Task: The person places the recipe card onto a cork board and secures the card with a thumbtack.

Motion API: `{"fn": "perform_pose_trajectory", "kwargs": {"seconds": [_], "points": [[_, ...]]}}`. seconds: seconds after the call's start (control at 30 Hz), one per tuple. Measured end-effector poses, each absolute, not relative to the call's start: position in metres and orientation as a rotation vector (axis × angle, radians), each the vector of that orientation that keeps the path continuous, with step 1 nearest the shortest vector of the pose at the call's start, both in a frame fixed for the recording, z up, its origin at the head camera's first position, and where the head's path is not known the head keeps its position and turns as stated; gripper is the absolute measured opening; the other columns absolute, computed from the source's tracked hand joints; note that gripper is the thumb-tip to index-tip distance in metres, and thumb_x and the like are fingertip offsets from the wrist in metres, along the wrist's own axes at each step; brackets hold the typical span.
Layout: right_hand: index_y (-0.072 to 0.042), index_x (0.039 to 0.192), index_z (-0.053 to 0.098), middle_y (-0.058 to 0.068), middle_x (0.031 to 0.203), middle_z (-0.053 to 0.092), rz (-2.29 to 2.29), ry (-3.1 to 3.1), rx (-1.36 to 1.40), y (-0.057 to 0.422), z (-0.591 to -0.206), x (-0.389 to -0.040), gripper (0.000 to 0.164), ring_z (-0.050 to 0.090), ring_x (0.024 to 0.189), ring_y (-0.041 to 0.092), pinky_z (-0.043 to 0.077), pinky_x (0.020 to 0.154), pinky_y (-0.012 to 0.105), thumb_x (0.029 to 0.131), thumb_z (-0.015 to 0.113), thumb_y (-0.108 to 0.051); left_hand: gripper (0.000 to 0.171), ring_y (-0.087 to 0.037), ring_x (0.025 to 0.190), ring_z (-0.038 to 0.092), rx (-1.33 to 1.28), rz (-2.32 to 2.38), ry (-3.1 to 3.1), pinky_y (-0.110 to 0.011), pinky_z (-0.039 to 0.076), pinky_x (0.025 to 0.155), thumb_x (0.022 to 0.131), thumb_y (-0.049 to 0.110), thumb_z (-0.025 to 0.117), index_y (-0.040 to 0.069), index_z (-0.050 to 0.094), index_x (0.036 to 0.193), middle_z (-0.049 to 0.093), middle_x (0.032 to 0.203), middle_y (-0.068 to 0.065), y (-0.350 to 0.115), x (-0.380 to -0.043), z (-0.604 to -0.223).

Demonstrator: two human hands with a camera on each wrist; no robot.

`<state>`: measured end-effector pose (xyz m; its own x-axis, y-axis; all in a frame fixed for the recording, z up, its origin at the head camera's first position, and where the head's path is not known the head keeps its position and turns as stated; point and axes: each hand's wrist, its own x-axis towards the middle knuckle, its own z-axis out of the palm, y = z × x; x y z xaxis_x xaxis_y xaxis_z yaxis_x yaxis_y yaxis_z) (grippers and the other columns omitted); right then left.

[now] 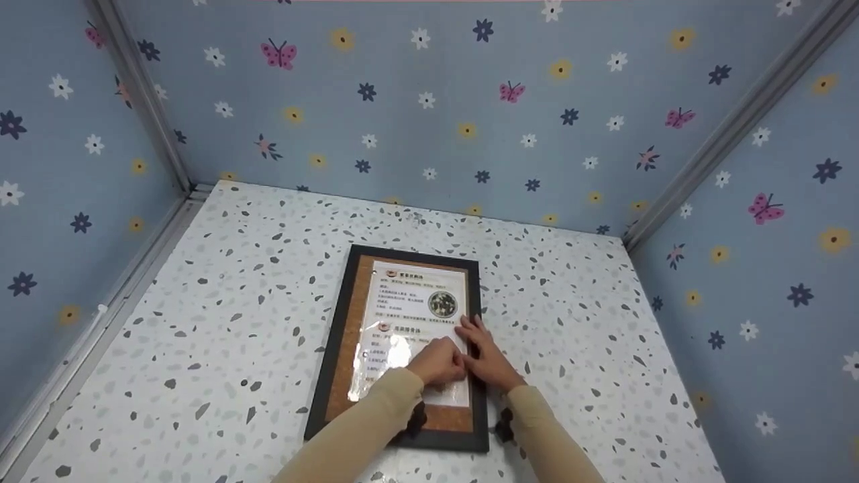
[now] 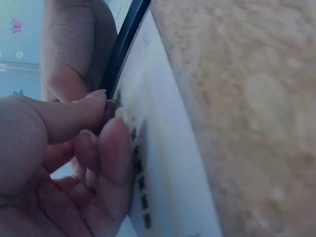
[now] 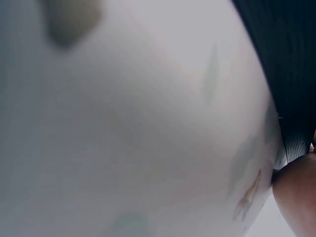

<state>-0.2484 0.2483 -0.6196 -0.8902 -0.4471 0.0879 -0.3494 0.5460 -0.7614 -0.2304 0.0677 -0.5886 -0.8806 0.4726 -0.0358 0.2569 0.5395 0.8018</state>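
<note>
A cork board point(image 1: 343, 335) in a black frame point(image 1: 482, 422) lies on the speckled tabletop, bearing a glossy printed sheet point(image 1: 396, 298) with a round food picture. Over the sheet's right edge, my left hand point(image 1: 437, 361) pinches a small purple piece point(image 2: 109, 108), apparently a pushpin, between thumb and fingertip. Most of that piece is hidden by the fingers. My right hand point(image 1: 493, 359) rests over the frame's right side, its fingers extended and its thumb side close to the left hand. Only a bit of a finger point(image 3: 296, 192) appears beside the frame in the right wrist view.
The white speckled tabletop point(image 1: 255, 322) spreads around the board on both sides. Blue flowered panels point(image 1: 423, 121) stand at the back, left and right, joined by grey metal posts point(image 1: 725, 127). A small dark round spot point(image 1: 244, 383) shows on the tabletop left of the board.
</note>
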Motion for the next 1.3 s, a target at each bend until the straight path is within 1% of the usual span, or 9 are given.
{"fn": "perform_pose_trajectory", "kwargs": {"seconds": [0.2, 0.33, 0.4, 0.47, 0.63, 0.73, 0.97, 1.13, 1.3], "points": [[-0.002, 0.143, 0.048, 0.014, 0.159, 0.029, -1.254, 2.65, -0.664, 0.2489, -0.6206, -0.2486, 0.059, 0.006, 0.149, 0.038, 0.007, 0.116, 0.056, 0.087, 0.066, -0.003, 0.021, -0.004, 0.034, 0.04, 0.489, 1.24, 2.532, -0.021, 0.033, 0.038, 0.072, 0.002, 0.067, 0.01, 0.064, 0.053, 0.043, 0.04, 0.014, 0.0719, -0.2291, -0.5875], [-0.003, 0.143, 0.049, 0.012, 0.159, 0.028, -1.272, 2.647, -0.658, 0.2486, -0.6204, -0.2502, 0.059, 0.006, 0.149, 0.037, 0.005, 0.116, 0.057, 0.087, 0.066, -0.005, 0.018, -0.005, 0.034, 0.041, 0.442, 1.237, 2.53, -0.022, 0.034, 0.037, 0.071, 0.002, 0.068, 0.006, 0.066, 0.054, 0.043, 0.04, 0.012, 0.072, -0.2299, -0.5854], [-0.004, 0.144, 0.048, 0.012, 0.159, 0.028, -1.267, 2.649, -0.661, 0.2484, -0.6212, -0.2508, 0.059, 0.005, 0.149, 0.037, 0.005, 0.116, 0.057, 0.088, 0.067, -0.007, 0.016, -0.006, 0.035, 0.041, 0.426, 1.217, 2.543, -0.022, 0.034, 0.038, 0.07, 0.003, 0.069, 0.007, 0.067, 0.055, 0.044, 0.04, 0.013, 0.0717, -0.2302, -0.5844], [-0.004, 0.144, 0.048, 0.012, 0.159, 0.028, -1.267, 2.65, -0.662, 0.2483, -0.6222, -0.2509, 0.059, 0.005, 0.149, 0.037, 0.005, 0.115, 0.058, 0.088, 0.067, -0.007, 0.017, -0.007, 0.036, 0.041, 0.419, 1.205, 2.548, -0.023, 0.034, 0.039, 0.069, 0.003, 0.07, 0.009, 0.067, 0.054, 0.045, 0.041, 0.013, 0.0716, -0.2307, -0.5842], [-0.002, 0.143, 0.048, 0.015, 0.158, 0.029, -1.298, 2.639, -0.672, 0.2491, -0.623, -0.2496, 0.057, 0.006, 0.148, 0.039, 0.006, 0.115, 0.058, 0.089, 0.065, -0.003, 0.03, -0.008, 0.036, 0.042, 0.423, 1.19, 2.535, -0.024, 0.033, 0.039, 0.069, 0.003, 0.07, 0.018, 0.057, 0.046, 0.045, 0.04, 0.011, 0.0723, -0.2329, -0.5847], [-0.001, 0.143, 0.048, 0.015, 0.158, 0.029, -1.305, 2.635, -0.677, 0.2493, -0.6223, -0.2494, 0.055, 0.006, 0.149, 0.039, 0.006, 0.116, 0.057, 0.09, 0.064, -0.002, 0.033, -0.008, 0.035, 0.042, 0.443, 1.184, 2.533, -0.024, 0.033, 0.039, 0.069, 0.004, 0.069, 0.019, 0.054, 0.045, 0.045, 0.04, 0.011, 0.0723, -0.2343, -0.5849], [-0.004, 0.144, 0.048, 0.01, 0.159, 0.029, -1.303, 2.624, -0.625, 0.2456, -0.6199, -0.2492, 0.054, 0.005, 0.149, 0.035, 0.006, 0.116, 0.055, 0.092, 0.063, -0.004, 0.028, -0.011, 0.042, 0.046, 0.436, 1.141, 2.585, -0.026, 0.037, 0.043, 0.069, 0.007, 0.077, 0.017, 0.056, 0.054, 0.05, 0.049, 0.008, 0.0716, -0.2359, -0.5873], [-0.006, 0.144, 0.049, 0.009, 0.16, 0.028, -1.309, 2.626, -0.58, 0.2439, -0.6177, -0.2492, 0.053, 0.006, 0.15, 0.033, 0.007, 0.116, 0.054, 0.093, 0.062, -0.008, 0.032, -0.014, 0.049, 0.048, 0.373, 1.086, 2.635, -0.029, 0.04, 0.048, 0.067, 0.013, 0.084, 0.016, 0.054, 0.059, 0.052, 0.056, 0.005, 0.0728, -0.2365, -0.5853], [-0.006, 0.144, 0.048, 0.009, 0.16, 0.027, -1.28, 2.631, -0.565, 0.2454, -0.6162, -0.2497, 0.053, 0.005, 0.149, 0.034, 0.007, 0.116, 0.056, 0.094, 0.063, -0.01, 0.032, -0.015, 0.053, 0.049, 0.34, 1.074, 2.64, -0.031, 0.041, 0.051, 0.067, 0.018, 0.086, 0.016, 0.055, 0.061, 0.053, 0.059, 0.004, 0.0736, -0.2348, -0.5839]]}}
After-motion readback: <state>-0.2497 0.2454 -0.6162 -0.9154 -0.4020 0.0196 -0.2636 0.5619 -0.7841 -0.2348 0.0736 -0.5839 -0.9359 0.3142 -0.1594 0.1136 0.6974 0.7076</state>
